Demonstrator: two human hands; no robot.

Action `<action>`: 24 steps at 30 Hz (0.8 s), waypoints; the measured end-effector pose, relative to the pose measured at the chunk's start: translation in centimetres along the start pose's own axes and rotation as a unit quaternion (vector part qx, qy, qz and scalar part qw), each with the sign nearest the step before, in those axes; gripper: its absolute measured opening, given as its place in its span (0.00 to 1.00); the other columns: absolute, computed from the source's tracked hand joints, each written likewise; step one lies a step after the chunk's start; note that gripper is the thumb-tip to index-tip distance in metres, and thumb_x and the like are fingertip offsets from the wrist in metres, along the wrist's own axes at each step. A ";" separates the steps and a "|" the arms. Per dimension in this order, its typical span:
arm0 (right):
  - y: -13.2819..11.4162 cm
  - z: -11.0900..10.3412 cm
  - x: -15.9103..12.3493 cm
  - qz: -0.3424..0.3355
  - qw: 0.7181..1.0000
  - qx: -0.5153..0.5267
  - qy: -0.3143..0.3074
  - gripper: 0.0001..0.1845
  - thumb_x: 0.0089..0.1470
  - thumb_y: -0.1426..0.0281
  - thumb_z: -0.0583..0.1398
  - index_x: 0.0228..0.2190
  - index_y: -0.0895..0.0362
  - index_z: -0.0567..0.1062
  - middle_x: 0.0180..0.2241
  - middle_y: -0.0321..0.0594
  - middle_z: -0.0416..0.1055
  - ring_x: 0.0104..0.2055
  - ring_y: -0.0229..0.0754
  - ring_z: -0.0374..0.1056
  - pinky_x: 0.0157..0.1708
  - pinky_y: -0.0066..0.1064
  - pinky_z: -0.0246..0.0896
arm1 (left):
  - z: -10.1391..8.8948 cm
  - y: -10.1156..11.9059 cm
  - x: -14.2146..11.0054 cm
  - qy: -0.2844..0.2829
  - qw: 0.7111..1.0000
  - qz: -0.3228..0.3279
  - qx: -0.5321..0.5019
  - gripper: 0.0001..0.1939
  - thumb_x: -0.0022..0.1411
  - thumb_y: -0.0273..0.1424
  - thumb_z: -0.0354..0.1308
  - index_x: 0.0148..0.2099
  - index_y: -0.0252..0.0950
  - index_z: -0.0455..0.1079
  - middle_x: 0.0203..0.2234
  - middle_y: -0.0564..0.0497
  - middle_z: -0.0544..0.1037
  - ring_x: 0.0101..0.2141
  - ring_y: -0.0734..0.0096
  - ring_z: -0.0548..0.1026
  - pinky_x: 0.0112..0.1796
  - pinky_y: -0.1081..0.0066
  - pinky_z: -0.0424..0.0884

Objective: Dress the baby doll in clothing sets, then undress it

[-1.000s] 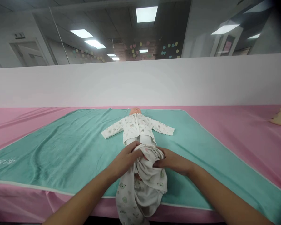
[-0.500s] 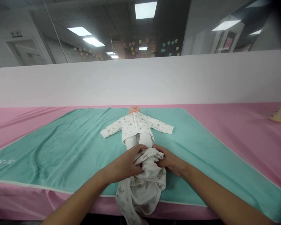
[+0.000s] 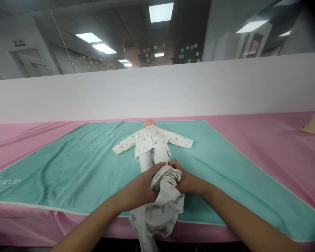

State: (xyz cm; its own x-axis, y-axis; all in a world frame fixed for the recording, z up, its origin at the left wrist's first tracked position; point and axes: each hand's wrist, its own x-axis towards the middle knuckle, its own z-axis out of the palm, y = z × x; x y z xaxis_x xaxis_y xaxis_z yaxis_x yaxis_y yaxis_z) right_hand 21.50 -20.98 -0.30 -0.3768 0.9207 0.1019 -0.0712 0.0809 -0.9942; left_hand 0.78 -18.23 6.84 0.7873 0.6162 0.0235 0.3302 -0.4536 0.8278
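Note:
A baby doll [image 3: 149,122] lies on its back, its head at the far end, wearing a white printed jacket [image 3: 152,138] with both sleeves spread. White legs show below the jacket. Around the doll's lower leg on the right, white printed baby pants [image 3: 164,206] are bunched, their slack hanging over the near table edge. My left hand [image 3: 144,187] grips the gathered cloth from the left, thumb on top. My right hand [image 3: 185,178] pinches the same bunched cloth from the right. The doll's feet are hidden by the cloth and my hands.
A teal blanket [image 3: 78,168] with a pale border lies beneath the doll on a pink table cover [image 3: 267,140]. A pale yellow object [image 3: 314,123] sits at the far right. Behind the table rises a white wall [image 3: 120,94] with reflective glass above.
The gathered opening of the pants now tilts more toward me and looks rounder. Both hands have shifted only slightly, still gripping the cloth. The doll stays in place.

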 end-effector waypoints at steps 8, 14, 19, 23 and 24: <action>0.1 0.2 0.0 -0.002 1.000 0.010 -0.004 0.37 0.33 0.72 0.70 0.42 0.52 0.56 0.40 0.35 0.58 0.42 0.38 0.58 0.38 0.29 0.58 | 0.1 -0.4 0.2 0.012 1.000 0.008 -0.027 0.31 0.51 0.27 0.60 0.57 0.50 0.59 0.46 0.55 0.72 0.43 0.66 0.71 0.41 0.70 0.67; -0.1 0.1 0.3 -0.031 0.999 0.032 0.022 0.26 0.37 0.71 0.68 0.37 0.55 0.62 0.34 0.33 0.60 0.34 0.34 0.57 0.32 0.24 0.54 | -0.2 -1.4 0.8 0.050 0.998 0.004 -0.036 0.23 0.56 0.26 0.51 0.54 0.45 0.63 0.45 0.54 0.73 0.44 0.65 0.70 0.42 0.71 0.66; -0.1 0.3 0.6 -0.028 0.994 0.052 0.092 0.17 0.39 0.72 0.66 0.30 0.56 0.64 0.29 0.31 0.62 0.32 0.35 0.58 0.33 0.26 0.54 | -0.4 -1.8 2.2 0.130 0.990 -0.007 0.051 0.22 0.55 0.25 0.47 0.52 0.44 0.63 0.35 0.54 0.75 0.35 0.66 0.72 0.36 0.70 0.66; -0.4 0.8 0.6 -0.011 0.988 0.098 0.115 0.12 0.42 0.70 0.64 0.31 0.54 0.67 0.31 0.34 0.67 0.36 0.41 0.63 0.39 0.32 0.58 | -0.6 -2.1 3.4 0.170 0.985 -0.036 -0.005 0.18 0.56 0.29 0.47 0.50 0.41 0.64 0.42 0.51 0.74 0.41 0.63 0.71 0.40 0.67 0.66; -0.3 0.9 0.6 -0.005 0.986 0.112 0.120 0.13 0.42 0.70 0.63 0.32 0.54 0.67 0.32 0.34 0.68 0.37 0.42 0.63 0.39 0.34 0.58 | -0.7 -2.0 3.6 0.160 0.986 -0.050 -0.026 0.18 0.57 0.31 0.48 0.51 0.42 0.63 0.45 0.50 0.72 0.43 0.62 0.71 0.41 0.67 0.67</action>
State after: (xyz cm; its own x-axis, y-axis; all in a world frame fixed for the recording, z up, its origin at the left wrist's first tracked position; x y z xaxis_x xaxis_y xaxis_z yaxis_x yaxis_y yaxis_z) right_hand 20.46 -20.76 0.15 -0.1475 0.9864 0.0732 -0.2858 0.0283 -0.9579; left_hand 2.61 -14.66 5.66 0.5450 0.8312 0.1096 0.3632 -0.3520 0.8627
